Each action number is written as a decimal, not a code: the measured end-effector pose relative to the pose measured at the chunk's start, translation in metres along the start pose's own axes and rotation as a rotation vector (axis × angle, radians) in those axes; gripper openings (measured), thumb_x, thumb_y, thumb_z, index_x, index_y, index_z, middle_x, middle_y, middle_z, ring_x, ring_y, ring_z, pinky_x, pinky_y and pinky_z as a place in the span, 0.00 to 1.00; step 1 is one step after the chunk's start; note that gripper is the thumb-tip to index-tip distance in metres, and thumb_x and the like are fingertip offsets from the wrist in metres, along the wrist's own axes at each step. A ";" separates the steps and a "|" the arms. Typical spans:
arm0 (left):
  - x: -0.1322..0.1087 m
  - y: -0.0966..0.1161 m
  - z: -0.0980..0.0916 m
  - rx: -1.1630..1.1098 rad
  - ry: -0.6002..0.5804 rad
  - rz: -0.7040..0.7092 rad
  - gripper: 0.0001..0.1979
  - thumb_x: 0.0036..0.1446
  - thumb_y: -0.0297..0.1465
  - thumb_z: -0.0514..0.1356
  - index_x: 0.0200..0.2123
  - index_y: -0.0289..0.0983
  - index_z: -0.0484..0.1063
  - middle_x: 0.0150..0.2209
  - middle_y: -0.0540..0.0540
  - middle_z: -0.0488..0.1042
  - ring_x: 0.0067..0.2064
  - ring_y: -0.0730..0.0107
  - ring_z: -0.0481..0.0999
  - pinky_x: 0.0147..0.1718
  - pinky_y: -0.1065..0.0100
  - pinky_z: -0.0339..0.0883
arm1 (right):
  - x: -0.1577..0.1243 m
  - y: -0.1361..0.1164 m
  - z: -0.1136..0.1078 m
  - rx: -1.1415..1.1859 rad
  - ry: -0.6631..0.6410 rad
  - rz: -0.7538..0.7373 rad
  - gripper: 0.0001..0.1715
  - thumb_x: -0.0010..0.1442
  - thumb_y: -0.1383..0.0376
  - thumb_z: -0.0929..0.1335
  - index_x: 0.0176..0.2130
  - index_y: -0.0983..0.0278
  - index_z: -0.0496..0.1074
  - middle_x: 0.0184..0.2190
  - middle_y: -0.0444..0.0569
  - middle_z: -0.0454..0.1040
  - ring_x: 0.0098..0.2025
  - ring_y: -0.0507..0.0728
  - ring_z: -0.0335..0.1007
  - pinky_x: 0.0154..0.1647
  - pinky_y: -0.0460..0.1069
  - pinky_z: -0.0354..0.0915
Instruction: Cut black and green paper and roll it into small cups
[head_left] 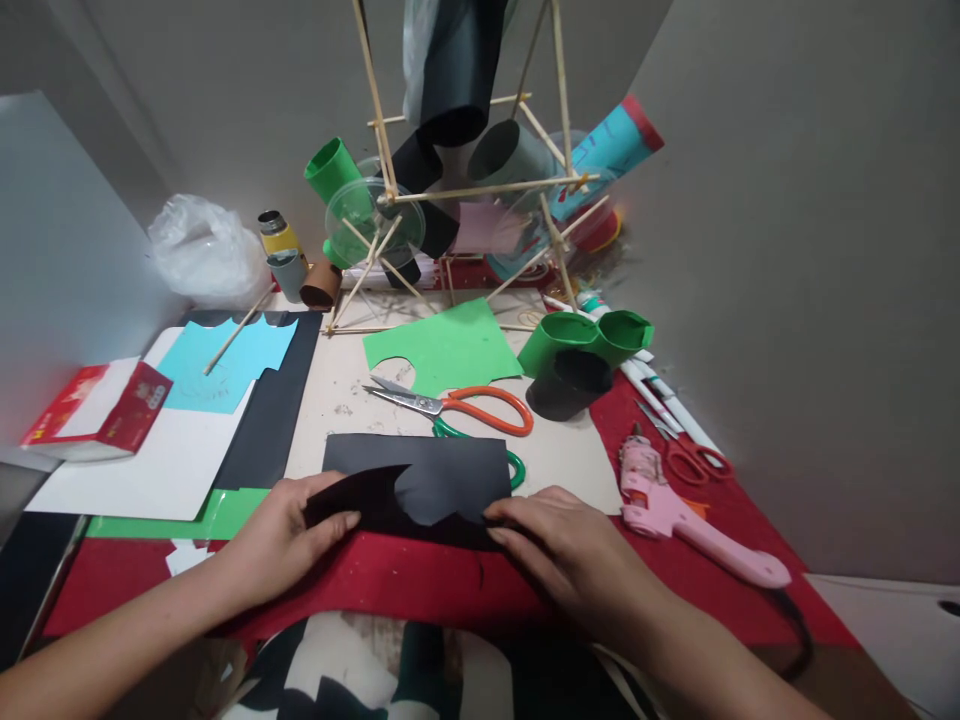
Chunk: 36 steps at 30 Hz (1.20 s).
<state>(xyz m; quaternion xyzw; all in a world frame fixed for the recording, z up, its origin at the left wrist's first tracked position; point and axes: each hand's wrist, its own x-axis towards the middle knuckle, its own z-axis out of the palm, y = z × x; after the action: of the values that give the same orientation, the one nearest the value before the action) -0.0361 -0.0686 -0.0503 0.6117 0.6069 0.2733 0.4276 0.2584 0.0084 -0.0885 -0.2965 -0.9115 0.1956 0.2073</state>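
Note:
Between my two hands is a piece of black paper (352, 502) with a rounded notch cut in its upper edge. My left hand (300, 525) pinches its left end between thumb and fingers, and my right hand (559, 540) pinches the right end. Just behind it lies a flat dark sheet (457, 470), part of which shows through the notch. Beyond the sheet are scissors with orange and green handles (487, 408), their blades slightly apart; the sheet covers part of the green handle. Further back rests green paper (450, 345) with a curved cut-out.
A wooden-stick frame (487, 190) carrying paper tubes and clear plastic discs stands at the back. Green tubes (559, 335) and a black tube (570, 385) stand right of centre. A pink glue gun (675, 515) and red scissors (697, 462) lie right; a red box (101, 410) and blue paper (217, 365) left.

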 end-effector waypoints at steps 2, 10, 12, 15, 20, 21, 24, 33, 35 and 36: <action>0.000 0.005 -0.001 -0.053 0.005 -0.084 0.08 0.60 0.34 0.60 0.39 0.38 0.76 0.35 0.48 0.79 0.37 0.63 0.77 0.38 0.67 0.71 | -0.001 -0.001 0.004 -0.015 -0.002 0.092 0.08 0.65 0.68 0.64 0.42 0.61 0.72 0.31 0.46 0.80 0.31 0.57 0.75 0.31 0.49 0.66; 0.007 0.005 -0.004 0.042 0.017 -0.098 0.06 0.58 0.35 0.60 0.33 0.39 0.74 0.31 0.48 0.79 0.38 0.57 0.78 0.36 0.67 0.70 | 0.003 -0.008 0.007 -0.127 -0.044 0.181 0.10 0.61 0.69 0.66 0.44 0.60 0.71 0.31 0.45 0.81 0.29 0.59 0.76 0.28 0.49 0.67; 0.009 0.005 -0.004 0.118 0.007 -0.062 0.07 0.58 0.34 0.59 0.38 0.39 0.75 0.34 0.47 0.80 0.39 0.57 0.78 0.39 0.66 0.70 | 0.004 -0.009 0.009 -0.156 -0.023 0.163 0.10 0.61 0.69 0.66 0.44 0.60 0.71 0.32 0.46 0.81 0.28 0.58 0.76 0.28 0.49 0.67; 0.008 0.008 -0.005 0.247 0.017 -0.038 0.10 0.58 0.34 0.58 0.41 0.39 0.75 0.33 0.46 0.80 0.37 0.57 0.79 0.38 0.65 0.70 | 0.005 -0.009 0.013 -0.191 0.042 0.130 0.09 0.62 0.68 0.66 0.43 0.61 0.71 0.31 0.48 0.82 0.27 0.58 0.76 0.27 0.50 0.66; 0.005 0.005 -0.003 0.415 0.040 0.008 0.12 0.59 0.33 0.56 0.44 0.39 0.73 0.34 0.45 0.79 0.35 0.59 0.78 0.35 0.65 0.69 | -0.001 -0.008 0.015 -0.084 0.115 0.180 0.15 0.60 0.66 0.69 0.48 0.63 0.70 0.26 0.46 0.78 0.26 0.58 0.73 0.25 0.49 0.65; 0.004 0.003 -0.001 0.418 0.034 0.021 0.11 0.60 0.33 0.55 0.44 0.38 0.73 0.34 0.45 0.79 0.35 0.60 0.78 0.34 0.66 0.69 | -0.003 -0.008 0.014 -0.009 0.106 0.197 0.20 0.59 0.65 0.70 0.51 0.63 0.68 0.26 0.44 0.77 0.25 0.56 0.72 0.26 0.48 0.66; -0.001 -0.002 0.001 0.353 0.050 0.046 0.09 0.61 0.33 0.55 0.39 0.37 0.74 0.33 0.46 0.78 0.33 0.63 0.77 0.34 0.66 0.69 | -0.010 -0.007 0.012 0.196 0.087 0.219 0.24 0.59 0.67 0.69 0.55 0.62 0.66 0.29 0.43 0.77 0.24 0.53 0.70 0.27 0.46 0.68; 0.010 -0.003 -0.058 -0.474 0.248 0.009 0.24 0.60 0.45 0.58 0.57 0.42 0.67 0.54 0.41 0.75 0.56 0.51 0.73 0.49 0.58 0.72 | -0.001 -0.018 -0.021 0.216 0.442 0.039 0.09 0.61 0.73 0.68 0.37 0.59 0.74 0.30 0.45 0.78 0.31 0.53 0.76 0.33 0.45 0.71; 0.017 -0.001 -0.071 -0.722 0.281 -0.053 0.28 0.63 0.50 0.51 0.58 0.40 0.67 0.53 0.40 0.76 0.55 0.48 0.74 0.51 0.52 0.71 | 0.000 -0.021 -0.030 0.125 0.501 -0.057 0.12 0.61 0.75 0.67 0.40 0.59 0.73 0.31 0.46 0.79 0.33 0.54 0.77 0.35 0.46 0.72; 0.019 0.001 -0.074 -0.812 0.261 -0.115 0.30 0.62 0.53 0.50 0.57 0.39 0.68 0.51 0.39 0.77 0.53 0.47 0.76 0.49 0.50 0.72 | 0.000 -0.021 -0.032 0.084 0.502 -0.120 0.13 0.61 0.76 0.67 0.42 0.60 0.73 0.32 0.47 0.79 0.34 0.55 0.77 0.36 0.47 0.72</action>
<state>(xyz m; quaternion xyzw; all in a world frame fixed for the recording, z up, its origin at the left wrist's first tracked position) -0.0967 -0.0353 -0.0172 0.3193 0.5322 0.5407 0.5679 0.2645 0.0005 -0.0514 -0.2724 -0.8385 0.1410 0.4504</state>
